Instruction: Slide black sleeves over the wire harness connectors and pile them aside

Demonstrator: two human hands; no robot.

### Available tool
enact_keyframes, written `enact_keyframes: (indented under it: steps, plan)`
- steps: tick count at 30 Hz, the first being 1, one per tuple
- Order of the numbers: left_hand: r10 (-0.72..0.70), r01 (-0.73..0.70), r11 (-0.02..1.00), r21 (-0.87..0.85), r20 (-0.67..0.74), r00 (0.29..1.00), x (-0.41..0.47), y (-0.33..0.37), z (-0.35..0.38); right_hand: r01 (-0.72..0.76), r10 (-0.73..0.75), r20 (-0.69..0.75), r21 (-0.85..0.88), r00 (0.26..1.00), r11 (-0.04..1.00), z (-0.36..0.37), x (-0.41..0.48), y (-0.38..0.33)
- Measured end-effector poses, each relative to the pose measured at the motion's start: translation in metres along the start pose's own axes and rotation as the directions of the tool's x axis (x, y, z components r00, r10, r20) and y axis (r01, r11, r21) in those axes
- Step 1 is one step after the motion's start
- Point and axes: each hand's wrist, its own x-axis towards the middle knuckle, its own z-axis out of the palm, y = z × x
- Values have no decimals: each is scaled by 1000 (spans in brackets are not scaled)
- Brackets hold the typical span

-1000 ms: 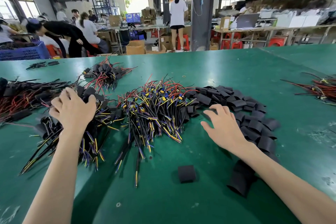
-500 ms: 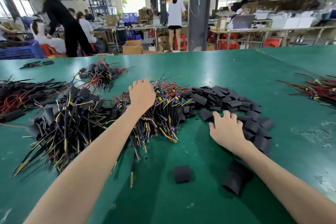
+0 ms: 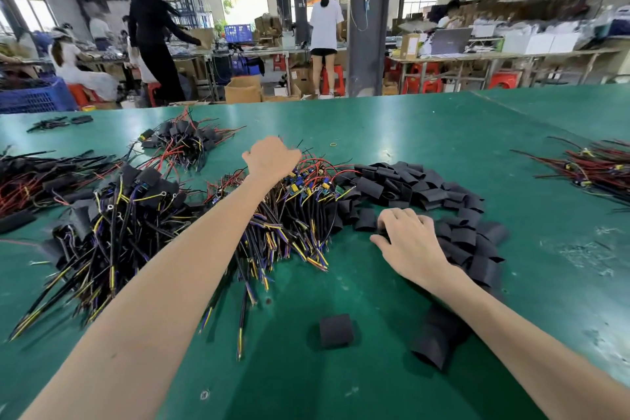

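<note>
On the green worktop [image 3: 443,133], right of the harness pile [image 3: 289,215] my left hand [image 3: 271,160] curls into, black sleeves [image 3: 409,181] lie under my right hand [image 3: 412,242]; neither grip shows.

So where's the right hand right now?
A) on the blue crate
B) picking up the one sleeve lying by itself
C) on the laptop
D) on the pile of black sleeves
D: the right hand rests its fingers on the near edge of the pile of black sleeves on the green table.
</note>
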Motion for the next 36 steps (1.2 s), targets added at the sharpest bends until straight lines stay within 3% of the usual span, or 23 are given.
enact_keyframes:
  steps: [4, 9, 12, 15, 17, 20, 22, 27, 30, 32, 34, 36]
  plan:
    - [84, -118, 963, -243, -147, 986, -2, 2, -9, 70, -71, 29, 54, 997, 996, 0, 1, 1]
    - [69, -109, 935, -338, -127, 990, -1, 0, -13, 67, -67, -5, 41, 998, 997, 3, -1, 0]
    - [-35, -32, 872, -489, -126, 991, -4, 2, -17, 79, -79, -1, 23, 997, 997, 3, 0, 0]
    - [-199, 169, 808, -564, 9, 980, -6, 5, -22, 93, -93, 4, 12, 996, 996, 2, 0, -1]
    - [-254, 216, 756, -618, 27, 967, -2, 7, -28, 106, -105, -18, 51, 994, 993, 0, 0, -2]
    - [-205, 110, 604, -789, -20, 979, 4, 15, -44, 141, -133, -67, 117, 989, 983, -3, 1, -4]
    - [-138, 14, 556, -831, -76, 987, 5, 24, -56, 144, -132, -90, 149, 987, 978, -4, 0, -5]
    - [-10, -283, 552, -784, -346, 938, -2, 50, -109, 142, -119, -120, 204, 986, 969, -6, -1, -6]
    - [99, -489, 553, -674, -530, 842, -11, 61, -150, 163, -135, -138, 217, 981, 962, -8, 1, -6]
    - [275, -627, 614, -481, -613, 740, -22, 63, -171, 171, -139, -129, 280, 982, 945, -9, 2, -6]
    - [480, -689, 675, -265, -551, 683, -36, 61, -181, 180, -143, -128, 353, 981, 918, -8, 1, -7]
    - [606, -669, 735, -106, -337, 720, -52, 51, -171, 124, -91, -90, 504, 992, 855, -8, 0, -9]
